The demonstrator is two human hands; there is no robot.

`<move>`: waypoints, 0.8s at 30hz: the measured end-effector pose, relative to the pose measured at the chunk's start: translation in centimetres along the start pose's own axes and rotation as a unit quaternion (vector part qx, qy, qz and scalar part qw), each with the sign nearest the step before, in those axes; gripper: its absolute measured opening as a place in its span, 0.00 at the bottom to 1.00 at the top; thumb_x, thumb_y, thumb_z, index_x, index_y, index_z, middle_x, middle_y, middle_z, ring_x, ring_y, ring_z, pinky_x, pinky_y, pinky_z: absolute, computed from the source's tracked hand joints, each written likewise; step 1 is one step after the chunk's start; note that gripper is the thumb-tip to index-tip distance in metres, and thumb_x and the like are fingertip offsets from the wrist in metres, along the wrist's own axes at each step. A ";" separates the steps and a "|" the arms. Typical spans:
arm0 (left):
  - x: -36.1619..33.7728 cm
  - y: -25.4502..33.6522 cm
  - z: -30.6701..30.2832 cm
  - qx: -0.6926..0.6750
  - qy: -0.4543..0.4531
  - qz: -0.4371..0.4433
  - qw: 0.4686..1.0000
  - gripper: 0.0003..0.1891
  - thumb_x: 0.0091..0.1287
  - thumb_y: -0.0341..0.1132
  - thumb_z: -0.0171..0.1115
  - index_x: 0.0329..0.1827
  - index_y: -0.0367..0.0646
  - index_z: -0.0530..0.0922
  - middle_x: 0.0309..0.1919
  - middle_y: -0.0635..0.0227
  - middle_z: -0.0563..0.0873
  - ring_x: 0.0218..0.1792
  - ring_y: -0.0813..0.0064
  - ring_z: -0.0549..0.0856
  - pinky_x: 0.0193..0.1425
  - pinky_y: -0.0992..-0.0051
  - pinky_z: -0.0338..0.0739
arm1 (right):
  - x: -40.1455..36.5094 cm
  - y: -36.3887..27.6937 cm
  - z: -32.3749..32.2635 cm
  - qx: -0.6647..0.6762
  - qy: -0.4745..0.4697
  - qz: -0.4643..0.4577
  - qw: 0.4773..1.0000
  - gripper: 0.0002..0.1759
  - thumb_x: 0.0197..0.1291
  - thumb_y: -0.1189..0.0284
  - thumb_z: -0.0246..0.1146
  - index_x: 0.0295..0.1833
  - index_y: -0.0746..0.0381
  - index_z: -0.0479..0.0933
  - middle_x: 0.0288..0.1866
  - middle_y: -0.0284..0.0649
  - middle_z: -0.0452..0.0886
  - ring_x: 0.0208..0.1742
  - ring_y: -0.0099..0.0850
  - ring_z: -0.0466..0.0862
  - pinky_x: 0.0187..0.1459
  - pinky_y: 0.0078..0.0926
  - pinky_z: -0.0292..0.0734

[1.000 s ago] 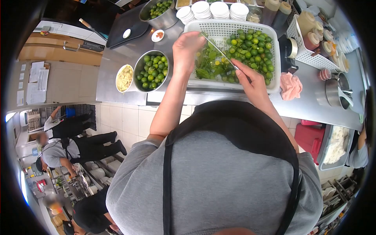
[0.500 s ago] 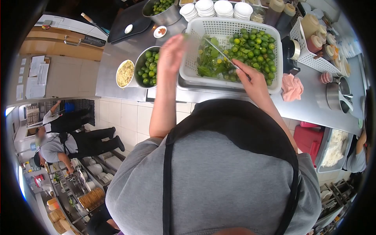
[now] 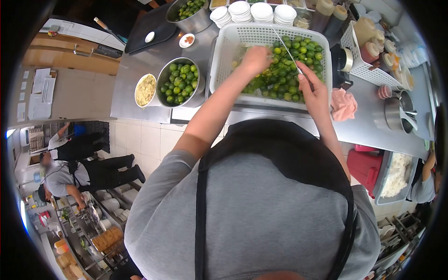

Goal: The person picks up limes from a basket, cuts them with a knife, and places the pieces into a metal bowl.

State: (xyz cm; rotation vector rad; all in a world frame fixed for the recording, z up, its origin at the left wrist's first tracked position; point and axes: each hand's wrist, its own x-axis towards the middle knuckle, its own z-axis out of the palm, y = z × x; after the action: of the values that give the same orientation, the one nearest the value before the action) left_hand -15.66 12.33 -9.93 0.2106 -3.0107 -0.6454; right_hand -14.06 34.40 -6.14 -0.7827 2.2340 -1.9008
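A white perforated basket in front of me holds many small green limes and some loose green leaves. My left hand reaches into it, over the fruit. Its fingers are curled downward and blurred, so whether they grip a lime is hidden. At the basket's right front edge, my right hand is closed around the handle of a knife. The thin blade slants up and left above the limes. Left of the basket stands a metal pot filled with more limes.
A bowl of pale chopped food sits left of the pot. Stacked white dishes line the back, near squeeze bottles. A pink cloth lies right of the basket. Co-workers stand at the far left.
My left hand has moved right, from above the basket's left rim to over the limes inside. My right hand has shifted slightly right, and the knife blade now points more upward.
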 end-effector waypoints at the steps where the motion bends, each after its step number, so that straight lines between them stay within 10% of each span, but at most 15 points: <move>1: 0.5 0.3 1.1 -0.001 0.000 0.002 1.000 0.14 0.53 0.34 0.64 0.42 0.41 0.81 0.38 0.53 0.84 0.41 0.56 0.83 0.50 0.65 0.75 | -0.1 0.0 -0.1 -0.001 0.002 0.000 1.000 0.17 0.63 0.69 0.57 0.57 0.55 0.75 0.26 0.26 0.74 0.24 0.14 0.64 0.27 0.13 0.61; 5: 1.9 -0.3 2.7 -0.006 -0.035 0.016 0.999 0.19 0.51 0.30 0.66 0.48 0.45 0.79 0.41 0.53 0.83 0.41 0.59 0.83 0.47 0.67 0.76 | -0.2 -0.2 -0.5 0.002 0.006 0.016 1.000 0.17 0.63 0.69 0.57 0.58 0.55 0.75 0.25 0.26 0.71 0.24 0.14 0.64 0.26 0.13 0.60; 9: -0.3 -0.3 -1.8 -0.321 0.003 -0.077 0.944 0.21 0.52 0.28 0.66 0.51 0.46 0.79 0.44 0.60 0.83 0.40 0.72 0.82 0.48 0.75 0.75 | -0.2 0.2 -0.5 0.025 0.003 0.051 0.998 0.17 0.64 0.70 0.57 0.58 0.55 0.75 0.23 0.25 0.69 0.24 0.14 0.64 0.25 0.12 0.59; 14: -3.4 0.1 -6.1 -0.644 0.026 -0.079 0.760 0.17 0.57 0.22 0.62 0.51 0.33 0.75 0.43 0.61 0.82 0.43 0.71 0.83 0.51 0.74 0.76 | -0.2 -0.4 0.9 0.098 -0.082 0.116 0.985 0.17 0.64 0.70 0.57 0.58 0.56 0.74 0.23 0.24 0.69 0.24 0.13 0.66 0.25 0.12 0.61; 24: -5.6 0.1 -7.6 -0.609 0.105 -0.070 0.783 0.16 0.59 0.22 0.60 0.51 0.34 0.74 0.44 0.59 0.81 0.45 0.67 0.82 0.54 0.71 0.78 | -0.1 0.5 0.6 0.094 -0.070 0.155 0.981 0.18 0.65 0.69 0.55 0.60 0.58 0.73 0.25 0.26 0.70 0.26 0.13 0.67 0.28 0.12 0.63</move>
State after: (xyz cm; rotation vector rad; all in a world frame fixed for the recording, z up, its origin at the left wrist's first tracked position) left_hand -9.51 10.18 -3.09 0.3645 -1.8041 -2.1601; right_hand -13.88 33.98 -6.73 -0.4909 1.9273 -1.8095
